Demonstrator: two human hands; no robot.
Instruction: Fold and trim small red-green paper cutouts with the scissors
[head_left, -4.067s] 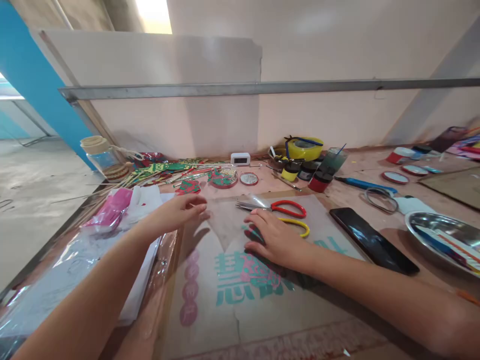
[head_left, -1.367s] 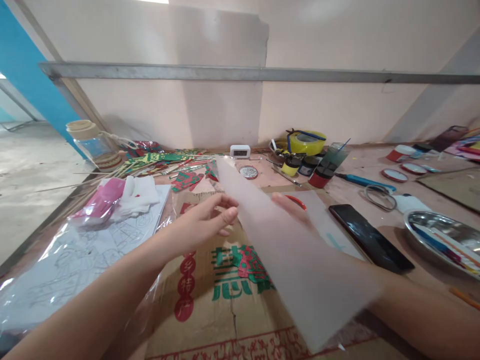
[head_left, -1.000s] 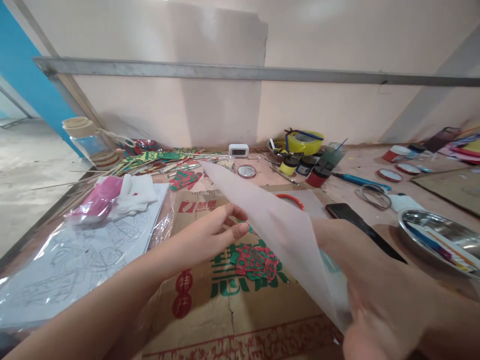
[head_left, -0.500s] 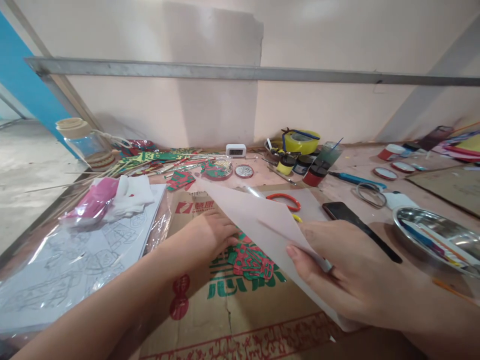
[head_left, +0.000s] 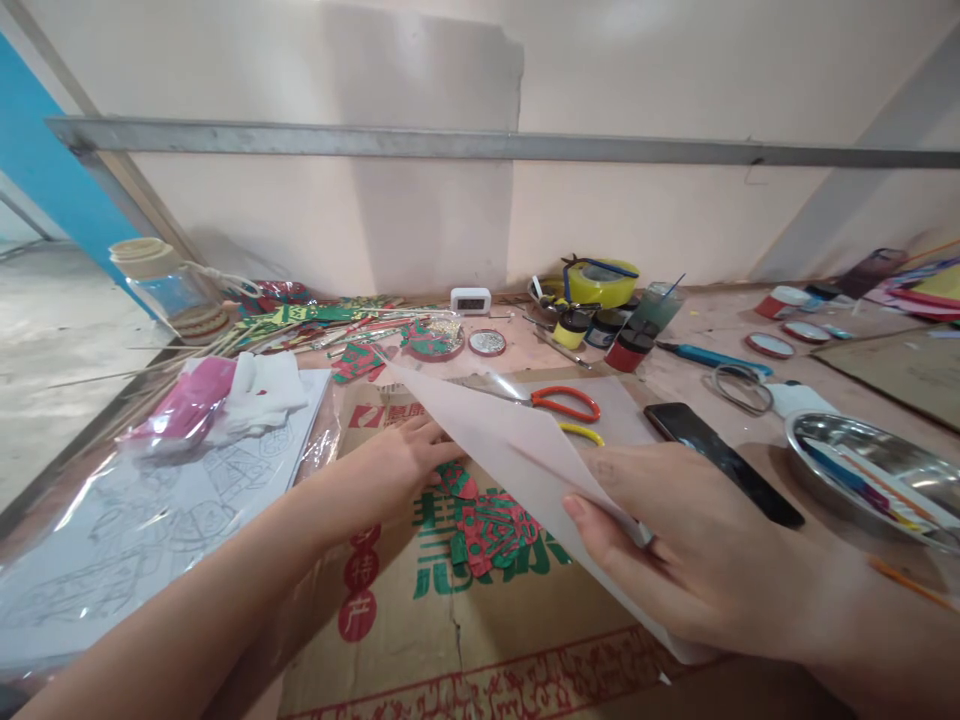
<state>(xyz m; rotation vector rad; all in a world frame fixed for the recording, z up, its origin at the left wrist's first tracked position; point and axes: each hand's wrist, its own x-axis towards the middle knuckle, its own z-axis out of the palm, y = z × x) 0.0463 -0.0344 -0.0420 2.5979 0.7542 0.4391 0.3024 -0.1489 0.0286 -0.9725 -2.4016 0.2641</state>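
Right hand pinches translucent sheet near its lower corner, sheet raised aslant above cardboard on bench. Left hand lies flat, fingers released, beside red-green paper cutout exposed under sheet. Step judged: uncovering cutout. Next move calls for steady lift, cutout kept pinned. Scissors, phone behind.

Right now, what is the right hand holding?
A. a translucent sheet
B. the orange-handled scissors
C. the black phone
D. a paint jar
A: the right hand pinches the translucent sheet, lifted over the cardboard; scissors and phone lie untouched.
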